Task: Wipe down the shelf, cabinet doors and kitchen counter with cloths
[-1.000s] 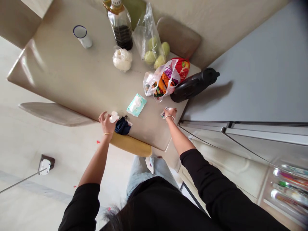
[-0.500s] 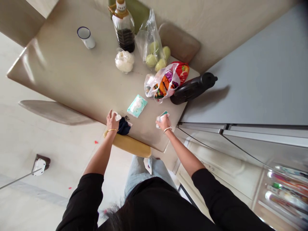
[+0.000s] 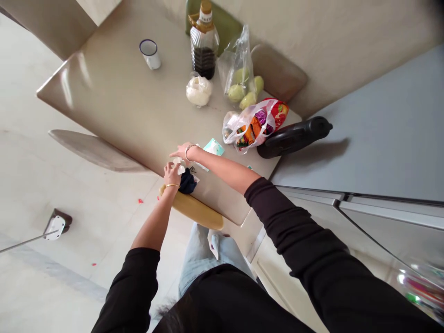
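Observation:
My left hand (image 3: 171,175) is at the table's near edge, fingers curled round a small white object (image 3: 180,167) whose kind I cannot make out. Just above it, my right hand (image 3: 183,151) reaches across from the right with its fingers stretched out to the left; its palm side is hidden. A bunched dark blue cloth (image 3: 188,181) lies beside my left hand. Under my right forearm, partly covered, is a teal-and-white tissue pack (image 3: 215,146). A small teal-edged item (image 3: 249,167) shows just past that forearm.
On the table (image 3: 114,92) stand a white mug (image 3: 151,55), a large bottle of dark liquid (image 3: 204,53), a white bagged bundle (image 3: 199,91), bagged green fruit (image 3: 237,92), a bag of colourful packets (image 3: 255,127) and a black bottle (image 3: 294,136). Chairs (image 3: 197,210) border it; a fridge (image 3: 374,138) is right.
My right hand has swung left across the tissue pack to my left hand. The teal-edged item it was at stays behind on the table. The view has shifted slightly.

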`<state>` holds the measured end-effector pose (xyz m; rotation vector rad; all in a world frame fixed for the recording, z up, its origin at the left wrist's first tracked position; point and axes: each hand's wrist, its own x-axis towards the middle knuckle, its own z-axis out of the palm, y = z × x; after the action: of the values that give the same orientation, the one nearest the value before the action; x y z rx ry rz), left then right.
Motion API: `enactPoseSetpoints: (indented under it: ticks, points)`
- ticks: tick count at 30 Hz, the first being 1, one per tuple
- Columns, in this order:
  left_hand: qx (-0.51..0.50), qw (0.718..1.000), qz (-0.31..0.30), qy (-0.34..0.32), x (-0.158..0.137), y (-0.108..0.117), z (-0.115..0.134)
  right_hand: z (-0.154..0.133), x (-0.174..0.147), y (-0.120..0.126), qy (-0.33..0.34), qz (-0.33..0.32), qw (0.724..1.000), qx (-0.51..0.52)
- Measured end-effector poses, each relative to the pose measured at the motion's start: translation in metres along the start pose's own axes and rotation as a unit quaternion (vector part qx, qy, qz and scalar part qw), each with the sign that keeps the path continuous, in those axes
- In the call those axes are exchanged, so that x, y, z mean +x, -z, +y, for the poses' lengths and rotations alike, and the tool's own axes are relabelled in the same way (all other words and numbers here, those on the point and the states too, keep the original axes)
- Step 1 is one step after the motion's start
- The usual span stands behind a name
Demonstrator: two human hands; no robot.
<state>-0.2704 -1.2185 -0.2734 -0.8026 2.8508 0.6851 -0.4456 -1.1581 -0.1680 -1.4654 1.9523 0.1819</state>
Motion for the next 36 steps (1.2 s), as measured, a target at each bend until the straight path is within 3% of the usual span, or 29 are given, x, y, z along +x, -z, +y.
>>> enactPoseSetpoints:
  ticks: [5,10,17,23,29,33,36]
  points:
    - [-0.007,0.999,-0.029,0.021,0.008,-0.007,-0.004,-0.012,0.04,-0.016,0.032,-0.064,0.997,-0.019]
    - [-0.014,0.999,-0.023,0.048,0.014,-0.014,-0.013,-0.013,0.061,-0.029,0.053,-0.063,0.997,-0.003]
    - [-0.017,0.998,-0.009,0.06,0.019,-0.015,-0.021,-0.019,0.075,-0.027,0.048,-0.065,0.997,0.006]
    - [0.009,1.0,-0.017,0.018,0.02,-0.018,-0.024,-0.016,0.057,-0.038,0.003,-0.047,0.999,0.024]
    - [0.031,0.999,-0.014,0.002,0.021,-0.009,-0.019,-0.017,0.029,-0.045,-0.08,0.05,0.993,0.071]
    - [0.037,0.999,0.016,0.015,0.022,0.015,-0.014,-0.029,-0.003,-0.035,-0.127,0.145,0.975,0.111]
    - [0.024,0.998,0.05,-0.026,0.017,0.045,-0.004,-0.043,-0.052,-0.035,-0.139,0.221,0.952,0.161]
